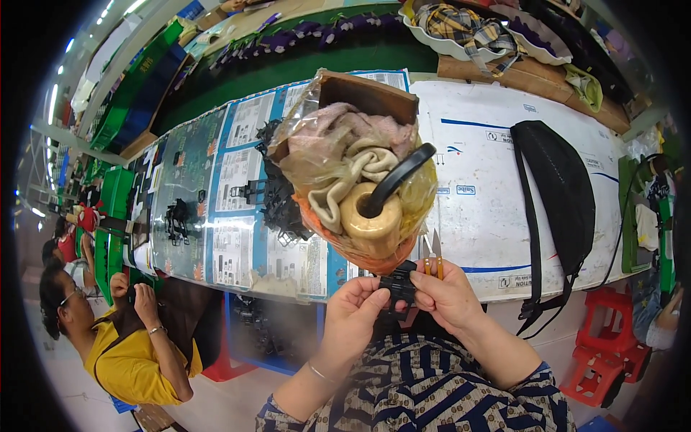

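Near the table's front edge, my left hand [353,317] and my right hand [452,294] pinch a small ribbed black plastic part [400,285] between them. A pair of scissors [434,265] with orange-brown handles shows at my right fingers, blades pointing away; whether that hand grips them I cannot tell. Just beyond my hands stands a clear plastic bag [294,140] stuffed with rags [360,162], a cream-coloured cylinder [371,216] and a curved black handle [403,176]. Behind it to the left lies a heap of black plastic parts [282,198], partly hidden by the bag.
Further black parts [180,219] lie left on the covered table [475,180]. A black strapped bag [558,191] hangs over the right side. Below stand a blue crate [291,345] and red stools [596,353]. A co-worker in yellow [137,371] sits left, handling something small and black.
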A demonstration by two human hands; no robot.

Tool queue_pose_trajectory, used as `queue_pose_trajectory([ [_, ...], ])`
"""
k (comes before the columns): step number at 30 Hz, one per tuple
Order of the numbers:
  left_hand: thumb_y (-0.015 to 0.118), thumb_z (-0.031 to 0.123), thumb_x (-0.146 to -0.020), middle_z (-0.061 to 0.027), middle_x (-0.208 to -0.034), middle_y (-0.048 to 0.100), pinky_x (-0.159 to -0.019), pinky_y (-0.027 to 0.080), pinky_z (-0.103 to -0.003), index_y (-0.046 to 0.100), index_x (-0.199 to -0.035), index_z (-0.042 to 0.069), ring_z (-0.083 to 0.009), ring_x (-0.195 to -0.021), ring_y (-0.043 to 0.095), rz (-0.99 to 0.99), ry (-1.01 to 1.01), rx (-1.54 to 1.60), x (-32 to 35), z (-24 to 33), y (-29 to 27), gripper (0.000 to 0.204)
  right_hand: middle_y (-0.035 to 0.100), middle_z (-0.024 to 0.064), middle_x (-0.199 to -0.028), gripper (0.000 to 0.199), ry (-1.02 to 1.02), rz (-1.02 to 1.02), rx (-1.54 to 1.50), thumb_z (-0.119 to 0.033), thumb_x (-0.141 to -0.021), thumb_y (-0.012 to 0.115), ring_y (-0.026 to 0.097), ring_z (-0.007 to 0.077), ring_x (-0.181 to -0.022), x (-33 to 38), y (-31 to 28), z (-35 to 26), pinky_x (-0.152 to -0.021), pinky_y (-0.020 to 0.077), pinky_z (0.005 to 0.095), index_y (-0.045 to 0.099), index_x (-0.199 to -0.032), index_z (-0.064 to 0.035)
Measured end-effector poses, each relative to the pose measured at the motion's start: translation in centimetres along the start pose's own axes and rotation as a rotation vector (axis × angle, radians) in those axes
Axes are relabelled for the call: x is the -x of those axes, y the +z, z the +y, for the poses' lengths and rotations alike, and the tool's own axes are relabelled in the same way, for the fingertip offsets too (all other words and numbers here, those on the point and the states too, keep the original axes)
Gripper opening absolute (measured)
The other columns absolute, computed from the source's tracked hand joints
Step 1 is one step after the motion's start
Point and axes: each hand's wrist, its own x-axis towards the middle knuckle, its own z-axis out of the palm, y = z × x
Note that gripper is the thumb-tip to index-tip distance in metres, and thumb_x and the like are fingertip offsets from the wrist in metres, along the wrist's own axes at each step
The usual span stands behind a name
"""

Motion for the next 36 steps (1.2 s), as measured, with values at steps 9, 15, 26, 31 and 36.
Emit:
queue_pose_trajectory([
  [9, 0.051, -0.001, -0.087, -0.011, -0.089, 0.062, -0.074, 0.048, -0.024, 0.052, -0.097, -0.006, -0.0136, -0.077, 0.06, -0.014, -0.003, -0.011, 1.6, -0.4, -1.0, 0.012, 0.05, 0.0011, -0.066, 0.004, 0.106, -0.047, -0.005, -0.005, -0.087, 0.051, 0.042, 0.0055, -0.049, 0.9, -0.3, 1.2, -0.046, 0.0341, 0.0187, 0.051, -0.089, -0.0016],
  [15, 0.05, -0.001, -0.087, -0.0121, -0.09, 0.062, -0.075, 0.048, -0.027, 0.05, -0.095, -0.005, -0.0152, -0.078, 0.06, -0.026, -0.053, 0.062, 3.3, -1.4, -2.5, 0.009, 0.051, 0.0024, -0.069, 0.01, 0.182, -0.099, -0.012, -0.004, -0.087, 0.049, 0.042, 0.0062, -0.051, 2.3, -0.4, 1.9, -0.047, 0.0339, 0.0198, 0.053, -0.095, 0.0007],
  [26, 0.057, -0.004, -0.081, -0.0098, -0.091, 0.059, -0.071, 0.051, -0.027, 0.048, -0.092, 0.0, -0.0128, -0.079, 0.058, -0.056, -0.077, 0.273, 4.9, -2.8, -3.2, 0.015, 0.05, 0.0007, -0.066, 0.007, 0.147, -0.172, 0.349, -0.004, -0.086, 0.054, 0.043, 0.0068, -0.052, 3.8, -0.1, 3.8, -0.048, 0.0346, 0.0199, 0.054, -0.092, -0.0019],
  [31, 0.058, -0.003, -0.081, -0.009, -0.09, 0.059, -0.069, 0.052, -0.026, 0.048, -0.09, 0.001, -0.0114, -0.077, 0.058, -0.049, -0.078, 0.251, 5.2, -3.0, -3.0, 0.015, 0.051, -0.0024, -0.066, 0.006, 0.132, -0.175, 0.32, -0.008, -0.084, 0.058, 0.044, 0.0042, -0.055, 4.0, -0.2, 4.1, -0.049, 0.036, 0.0187, 0.056, -0.087, -0.0028],
  [36, 0.058, -0.002, -0.081, -0.0089, -0.089, 0.06, -0.067, 0.051, -0.025, 0.047, -0.09, 0.001, -0.0108, -0.074, 0.057, -0.017, -0.045, 0.204, 4.9, -3.2, -2.7, 0.015, 0.048, -0.0019, -0.064, 0.003, 0.132, -0.166, 0.297, -0.006, -0.086, 0.053, 0.042, 0.0052, -0.054, 3.7, 0.1, 4.1, -0.049, 0.0335, 0.0193, 0.053, -0.085, -0.0035],
])
